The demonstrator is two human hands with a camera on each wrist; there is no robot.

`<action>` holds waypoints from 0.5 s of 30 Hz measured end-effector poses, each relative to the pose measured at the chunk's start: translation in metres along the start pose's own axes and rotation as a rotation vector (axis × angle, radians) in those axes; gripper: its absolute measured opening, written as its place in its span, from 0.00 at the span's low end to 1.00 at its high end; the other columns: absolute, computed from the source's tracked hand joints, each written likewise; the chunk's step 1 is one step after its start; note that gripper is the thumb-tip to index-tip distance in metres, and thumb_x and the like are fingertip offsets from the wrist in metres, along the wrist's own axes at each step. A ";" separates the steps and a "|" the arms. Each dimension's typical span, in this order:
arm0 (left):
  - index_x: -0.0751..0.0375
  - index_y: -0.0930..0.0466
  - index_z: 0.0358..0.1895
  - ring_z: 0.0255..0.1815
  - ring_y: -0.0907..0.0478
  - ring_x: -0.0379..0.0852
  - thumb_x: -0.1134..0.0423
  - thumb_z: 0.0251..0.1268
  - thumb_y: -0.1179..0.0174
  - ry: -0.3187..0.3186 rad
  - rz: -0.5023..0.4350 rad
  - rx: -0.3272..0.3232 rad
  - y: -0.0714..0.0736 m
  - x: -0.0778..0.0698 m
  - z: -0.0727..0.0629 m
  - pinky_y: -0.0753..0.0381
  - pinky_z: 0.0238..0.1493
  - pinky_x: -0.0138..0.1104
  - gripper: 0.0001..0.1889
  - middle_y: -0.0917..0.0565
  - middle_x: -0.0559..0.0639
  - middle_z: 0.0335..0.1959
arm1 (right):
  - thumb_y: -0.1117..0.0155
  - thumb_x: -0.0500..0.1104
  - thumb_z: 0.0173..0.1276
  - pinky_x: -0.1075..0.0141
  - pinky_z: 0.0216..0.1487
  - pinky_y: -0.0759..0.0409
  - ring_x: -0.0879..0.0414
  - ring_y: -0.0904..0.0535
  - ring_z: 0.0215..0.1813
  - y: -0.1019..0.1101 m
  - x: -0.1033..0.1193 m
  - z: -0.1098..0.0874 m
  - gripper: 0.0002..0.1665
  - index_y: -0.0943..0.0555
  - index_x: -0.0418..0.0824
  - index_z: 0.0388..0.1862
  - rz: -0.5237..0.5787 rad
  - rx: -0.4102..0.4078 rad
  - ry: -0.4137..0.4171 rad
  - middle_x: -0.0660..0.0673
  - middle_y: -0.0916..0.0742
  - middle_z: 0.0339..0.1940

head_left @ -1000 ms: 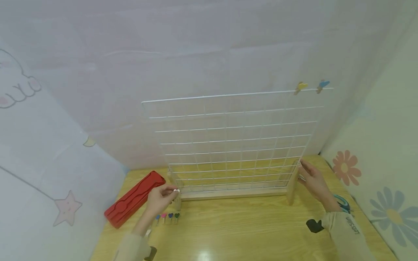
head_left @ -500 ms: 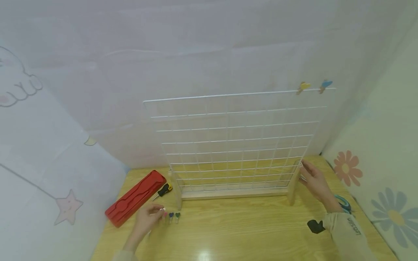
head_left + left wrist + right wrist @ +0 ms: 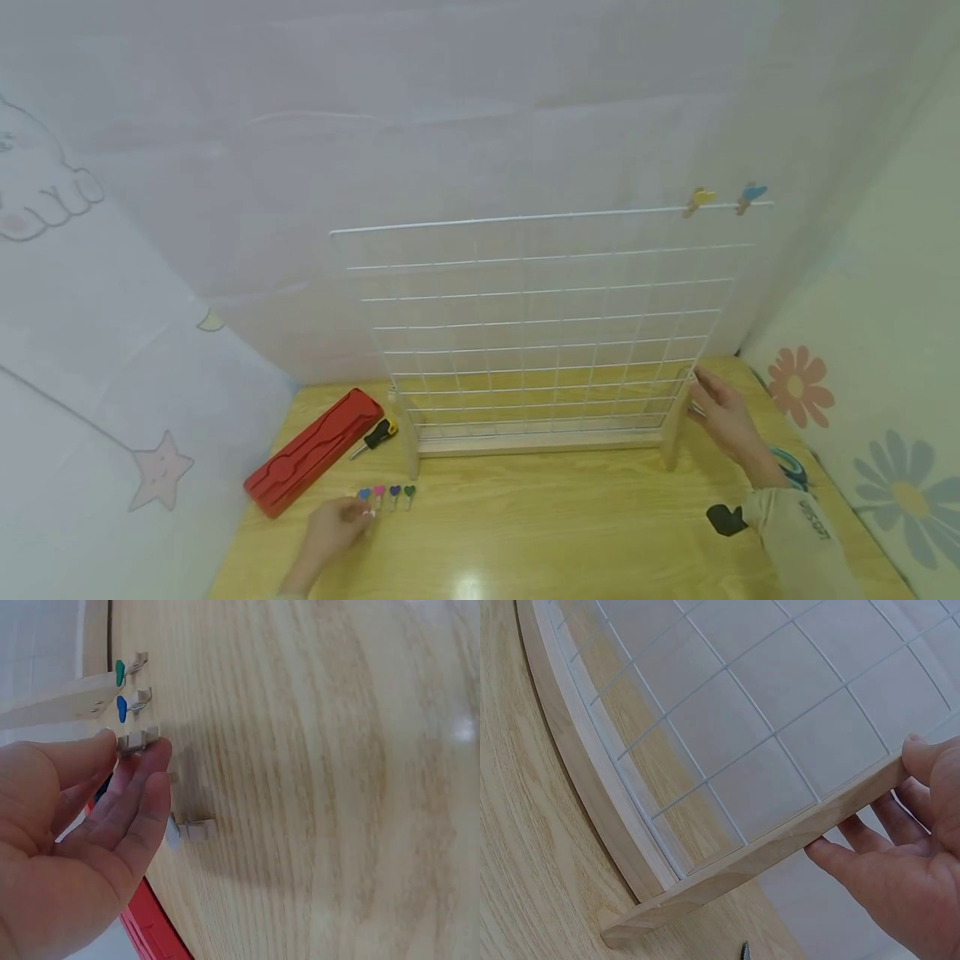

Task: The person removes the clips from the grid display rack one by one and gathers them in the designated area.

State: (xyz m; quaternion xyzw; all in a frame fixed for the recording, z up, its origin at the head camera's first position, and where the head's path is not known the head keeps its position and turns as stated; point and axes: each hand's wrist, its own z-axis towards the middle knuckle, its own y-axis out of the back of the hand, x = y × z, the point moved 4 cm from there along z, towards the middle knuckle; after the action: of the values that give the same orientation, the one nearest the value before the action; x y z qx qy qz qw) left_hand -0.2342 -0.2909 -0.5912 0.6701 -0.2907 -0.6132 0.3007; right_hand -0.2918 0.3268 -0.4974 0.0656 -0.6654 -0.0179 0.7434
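My left hand [image 3: 333,529] is low over the table at the left, pinching a small wooden clothespin [image 3: 137,741] between thumb and fingertips. A bit of white shows at its fingertips in the head view. Close by lie clothespins with heart tops: a blue one [image 3: 364,494], a pink one [image 3: 379,490], a dark blue one [image 3: 395,491] and a green one [image 3: 409,491]. Another pale-topped clothespin [image 3: 196,829] lies below the fingers in the left wrist view. My right hand [image 3: 726,423] grips the right wooden post [image 3: 780,844] of the stand that holds a white wire grid [image 3: 525,346].
Yellow [image 3: 701,197] and blue [image 3: 752,193] heart clothespins are clipped on the grid's top wire, at the right. A red tray [image 3: 315,452] and a screwdriver [image 3: 378,434] lie left of the stand. Teal-handled scissors [image 3: 791,467] lie beside my right forearm.
My left hand has moved from the stand's left post down and left toward the row of clothespins, uncovering the screwdriver. My right hand stays on the right post.
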 end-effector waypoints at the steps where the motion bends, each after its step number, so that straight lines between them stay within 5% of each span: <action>1: 0.61 0.15 0.36 0.29 0.21 0.41 0.65 0.56 0.33 -0.002 0.017 0.011 -0.002 0.001 0.000 0.21 0.31 0.36 0.06 0.16 0.47 0.29 | 0.57 0.50 0.79 0.74 0.55 0.26 0.62 0.33 0.66 0.000 0.000 0.000 0.41 0.60 0.26 0.74 0.004 -0.002 0.004 0.21 0.52 0.72; 6: 0.62 0.17 0.34 0.24 0.25 0.40 0.68 0.56 0.34 -0.029 0.076 0.037 -0.009 0.005 0.001 0.23 0.28 0.34 0.04 0.19 0.45 0.24 | 0.57 0.48 0.79 0.74 0.53 0.25 0.77 0.31 0.55 0.001 0.002 -0.002 0.41 0.61 0.25 0.74 0.018 -0.011 0.005 0.20 0.52 0.71; 15: 0.67 0.18 0.30 0.21 0.24 0.40 0.73 0.55 0.36 -0.067 0.159 0.014 -0.016 0.004 0.003 0.22 0.23 0.32 0.01 0.17 0.51 0.24 | 0.58 0.49 0.79 0.74 0.53 0.26 0.71 0.33 0.61 0.001 0.001 -0.001 0.41 0.62 0.27 0.75 -0.019 -0.007 -0.024 0.22 0.52 0.73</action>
State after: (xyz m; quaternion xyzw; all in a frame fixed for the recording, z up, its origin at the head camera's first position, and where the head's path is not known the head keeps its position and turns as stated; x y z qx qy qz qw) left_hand -0.2365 -0.2841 -0.6062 0.6261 -0.3573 -0.6076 0.3335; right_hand -0.2903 0.3280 -0.4964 0.0692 -0.6735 -0.0283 0.7354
